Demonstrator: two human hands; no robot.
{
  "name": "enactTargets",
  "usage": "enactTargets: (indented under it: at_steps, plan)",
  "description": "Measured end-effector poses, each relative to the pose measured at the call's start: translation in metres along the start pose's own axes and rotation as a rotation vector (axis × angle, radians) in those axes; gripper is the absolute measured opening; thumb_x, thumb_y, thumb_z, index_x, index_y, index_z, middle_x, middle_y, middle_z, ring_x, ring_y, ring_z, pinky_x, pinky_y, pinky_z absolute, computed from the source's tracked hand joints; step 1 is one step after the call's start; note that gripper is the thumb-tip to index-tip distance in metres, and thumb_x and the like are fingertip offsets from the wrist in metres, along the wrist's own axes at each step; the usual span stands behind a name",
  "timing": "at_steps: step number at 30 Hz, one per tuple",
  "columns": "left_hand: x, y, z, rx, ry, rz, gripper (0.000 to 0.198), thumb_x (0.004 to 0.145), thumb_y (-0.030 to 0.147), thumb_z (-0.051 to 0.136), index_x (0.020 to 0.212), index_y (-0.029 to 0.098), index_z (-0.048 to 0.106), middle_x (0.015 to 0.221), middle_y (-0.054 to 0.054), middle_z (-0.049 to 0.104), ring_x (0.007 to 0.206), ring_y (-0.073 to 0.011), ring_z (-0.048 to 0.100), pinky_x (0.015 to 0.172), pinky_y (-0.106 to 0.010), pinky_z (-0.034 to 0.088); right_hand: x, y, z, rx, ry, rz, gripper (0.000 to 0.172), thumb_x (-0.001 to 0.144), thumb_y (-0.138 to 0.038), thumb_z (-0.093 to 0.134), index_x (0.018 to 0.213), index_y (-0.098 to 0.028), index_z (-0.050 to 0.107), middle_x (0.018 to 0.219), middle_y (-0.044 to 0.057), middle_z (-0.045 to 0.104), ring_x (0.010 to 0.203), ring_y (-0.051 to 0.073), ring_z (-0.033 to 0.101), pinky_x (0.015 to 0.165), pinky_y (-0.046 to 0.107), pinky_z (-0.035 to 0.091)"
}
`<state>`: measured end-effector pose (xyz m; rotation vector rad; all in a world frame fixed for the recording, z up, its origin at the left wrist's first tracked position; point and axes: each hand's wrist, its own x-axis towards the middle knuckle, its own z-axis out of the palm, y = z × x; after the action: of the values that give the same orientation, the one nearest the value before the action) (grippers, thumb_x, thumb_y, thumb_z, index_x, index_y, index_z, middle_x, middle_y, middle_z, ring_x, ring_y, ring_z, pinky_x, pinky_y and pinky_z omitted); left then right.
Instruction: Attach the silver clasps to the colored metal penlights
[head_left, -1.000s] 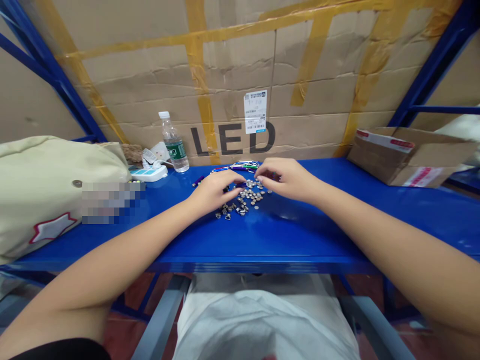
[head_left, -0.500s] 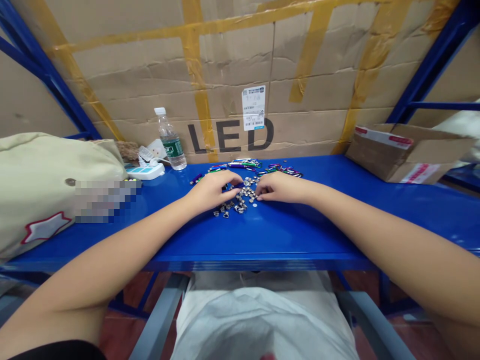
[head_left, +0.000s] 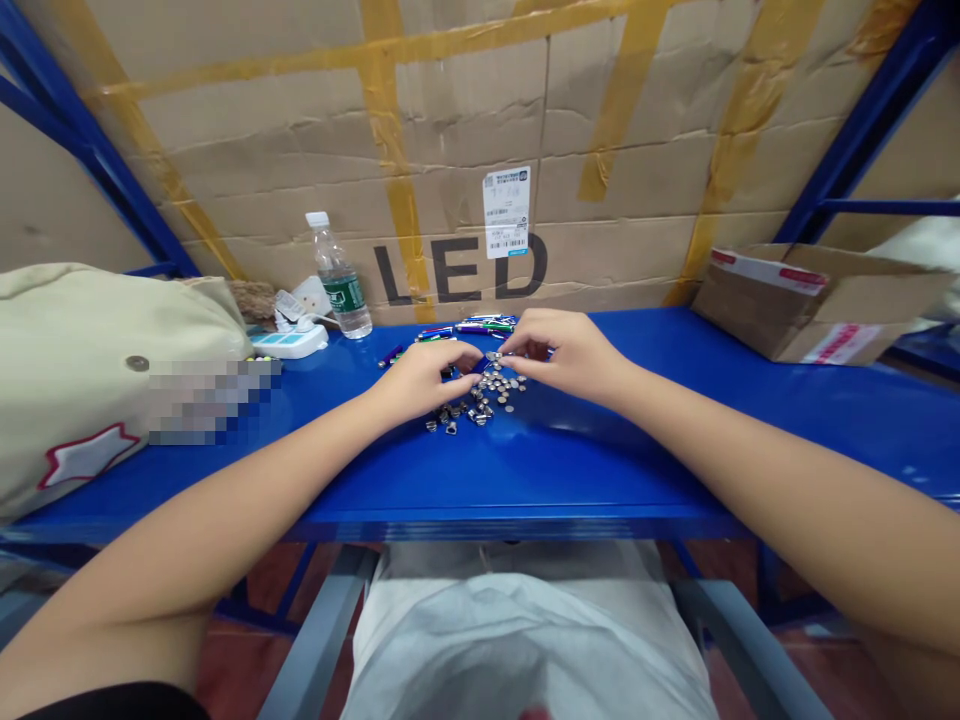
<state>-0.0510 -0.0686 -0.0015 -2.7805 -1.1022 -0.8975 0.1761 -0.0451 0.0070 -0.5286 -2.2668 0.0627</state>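
My left hand (head_left: 435, 378) is closed on a small dark blue tube (head_left: 482, 364), pinched between thumb and fingers above the table. At the tube's end, my right hand (head_left: 566, 350) pinches a small silver piece (head_left: 493, 356); its exact kind is too small to make out. Below the fingers lie several small round silver discs (head_left: 501, 383). Nearer to me is a loose heap of silver metal fittings (head_left: 477, 410). Behind the hands, shiny coloured metal tubes (head_left: 480, 326) are piled, partly hidden by the right hand.
The blue table (head_left: 525, 470) stands against a large taped cardboard sheet (head_left: 465, 120). On the left are a cream bag (head_left: 90, 350), a white power strip (head_left: 296, 343) and a water bottle (head_left: 341, 280). An open cardboard box (head_left: 780, 310) stands at the right.
My right hand has risen from the silver discs and moved left, up to the end of the blue tube, with a small silver piece in its fingers. The left hand stays nearly still.
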Motion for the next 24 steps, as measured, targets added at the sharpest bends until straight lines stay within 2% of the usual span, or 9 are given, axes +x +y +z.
enactTargets:
  at_steps: [5,11,15,18,20,22,24]
  plan:
    - [-0.001,0.001,0.002,-0.025,0.002,0.001,0.017,0.085,0.029,0.061,0.098,0.018,0.064,0.086,-0.001,0.071,0.078,-0.0140,0.065,0.074,-0.026,0.051,-0.003,0.003,0.004,-0.081,-0.017,-0.095,0.017,0.089,-0.030,0.056,0.085,-0.019,0.069,0.081,0.005,0.064,0.075,0.016,0.058,0.066,0.028,0.043]
    - [-0.001,-0.002,0.002,-0.017,0.026,0.003,0.017,0.084,0.026,0.062,0.098,0.017,0.065,0.085,-0.001,0.072,0.077,-0.0137,0.065,0.073,-0.025,0.050,-0.005,-0.001,0.002,-0.235,-0.104,-0.110,0.021,0.091,-0.028,0.050,0.089,-0.020,0.070,0.091,0.007,0.066,0.082,0.017,0.060,0.068,0.027,0.042]
    - [0.000,-0.004,0.001,0.030,0.003,0.034,0.018,0.085,0.027,0.060,0.099,0.017,0.065,0.087,-0.002,0.071,0.080,-0.0150,0.065,0.075,-0.026,0.050,-0.002,-0.004,0.001,-0.225,-0.150,-0.053,0.020,0.089,-0.023,0.050,0.097,-0.020,0.068,0.093,0.007,0.066,0.084,0.017,0.060,0.068,0.026,0.041]
    - [0.000,-0.006,0.000,0.067,-0.006,0.032,0.020,0.085,0.027,0.059,0.101,0.017,0.064,0.089,-0.003,0.071,0.082,-0.0164,0.065,0.077,-0.028,0.051,-0.001,-0.001,-0.004,-0.179,-0.180,0.101,0.020,0.084,-0.023,0.054,0.099,-0.017,0.066,0.083,0.005,0.067,0.074,0.016,0.058,0.065,0.026,0.040]
    - [0.000,-0.008,0.000,0.085,-0.017,0.022,0.021,0.085,0.028,0.059,0.103,0.017,0.064,0.091,-0.003,0.071,0.084,-0.0170,0.066,0.078,-0.029,0.051,-0.001,0.006,-0.007,-0.170,-0.295,0.190,0.018,0.081,-0.026,0.059,0.094,-0.017,0.067,0.079,0.004,0.067,0.069,0.015,0.057,0.062,0.026,0.039]
    - [0.000,-0.010,0.001,0.098,-0.026,0.013,0.022,0.085,0.029,0.059,0.104,0.017,0.064,0.092,-0.004,0.071,0.084,-0.0170,0.066,0.079,-0.029,0.051,-0.003,0.015,-0.010,-0.158,-0.473,0.203,0.015,0.078,-0.029,0.062,0.086,-0.019,0.069,0.080,0.004,0.068,0.070,0.015,0.057,0.062,0.026,0.038]
    - [0.000,-0.011,0.001,0.113,-0.033,0.005,0.023,0.085,0.030,0.059,0.105,0.017,0.064,0.092,-0.003,0.071,0.084,-0.0170,0.066,0.079,-0.029,0.051,-0.005,0.024,-0.010,-0.138,-0.586,0.214,0.015,0.078,-0.030,0.062,0.085,-0.020,0.070,0.081,0.003,0.068,0.071,0.015,0.058,0.063,0.025,0.039]
